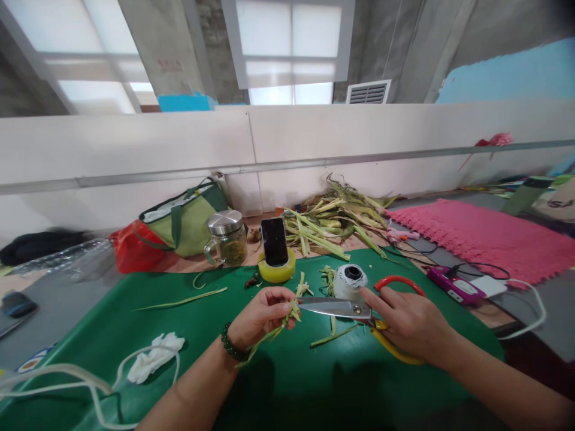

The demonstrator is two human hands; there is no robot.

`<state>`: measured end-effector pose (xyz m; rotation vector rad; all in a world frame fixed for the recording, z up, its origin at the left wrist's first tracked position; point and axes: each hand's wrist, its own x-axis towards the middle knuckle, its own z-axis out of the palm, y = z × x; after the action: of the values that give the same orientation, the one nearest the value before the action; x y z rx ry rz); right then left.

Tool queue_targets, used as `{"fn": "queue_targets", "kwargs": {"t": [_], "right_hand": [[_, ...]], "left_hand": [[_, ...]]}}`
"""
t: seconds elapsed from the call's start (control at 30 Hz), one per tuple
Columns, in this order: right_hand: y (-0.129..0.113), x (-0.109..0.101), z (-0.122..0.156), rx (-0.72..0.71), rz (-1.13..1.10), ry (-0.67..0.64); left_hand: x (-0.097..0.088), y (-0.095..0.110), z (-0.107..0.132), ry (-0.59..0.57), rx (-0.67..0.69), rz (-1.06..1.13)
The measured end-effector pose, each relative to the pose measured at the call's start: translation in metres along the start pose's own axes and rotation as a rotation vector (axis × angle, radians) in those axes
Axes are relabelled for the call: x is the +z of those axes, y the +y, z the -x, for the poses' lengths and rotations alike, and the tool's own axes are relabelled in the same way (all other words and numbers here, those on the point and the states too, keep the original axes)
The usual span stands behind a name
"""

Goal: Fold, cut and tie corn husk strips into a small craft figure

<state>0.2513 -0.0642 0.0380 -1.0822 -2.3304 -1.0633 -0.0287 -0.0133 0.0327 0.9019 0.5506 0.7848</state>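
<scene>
At the clock's centre the left hand (266, 312) pinches a plant strip (294, 312), and the right hand (411, 320), at three o'clock, grips scissors (332, 307) whose tips reach it. A white spool (345, 291) sits close behind them at two and a yellow tape roll (277, 274) at eleven; the green mat (323, 389) gives open room towards six, its rounded edge curving past three.

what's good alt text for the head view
A person's right hand holds scissors with the blade tips at a pale green plant strip pinched in the left hand, above a green mat. Beyond are a white spool, a phone propped on a yellow roll, and heaped stalks.
</scene>
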Motion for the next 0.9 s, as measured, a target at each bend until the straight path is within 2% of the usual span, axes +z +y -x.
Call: {"fn": "queue_targets", "kwargs": {"t": [0.23, 0.5, 0.7, 0.8, 0.9], "right_hand": [[-0.0028, 0.0012, -0.0003, -0.002, -0.014, -0.013], [-0.0089, -0.0034, -0.0070, 0.037, -0.066, -0.048], [-0.0081, 0.0012, -0.0057, 0.039, -0.083, -0.059], [-0.0073, 0.0036, -0.0052, 0.044, -0.192, -0.095], [-0.0069, 0.0001, -0.0071, 0.147, -0.440, -0.263]], "left_hand": [[-0.0007, -0.0021, -0.0013, -0.005, 0.006, -0.050], [0.0028, -0.0030, -0.0015, 0.062, 0.091, -0.145], [0.0045, -0.0019, -0.0029, 0.085, 0.100, -0.229], [0.0033, -0.0022, -0.0030, 0.073, 0.091, -0.226], [0.0015, -0.0029, -0.0025, 0.073, 0.100, -0.201]]}}
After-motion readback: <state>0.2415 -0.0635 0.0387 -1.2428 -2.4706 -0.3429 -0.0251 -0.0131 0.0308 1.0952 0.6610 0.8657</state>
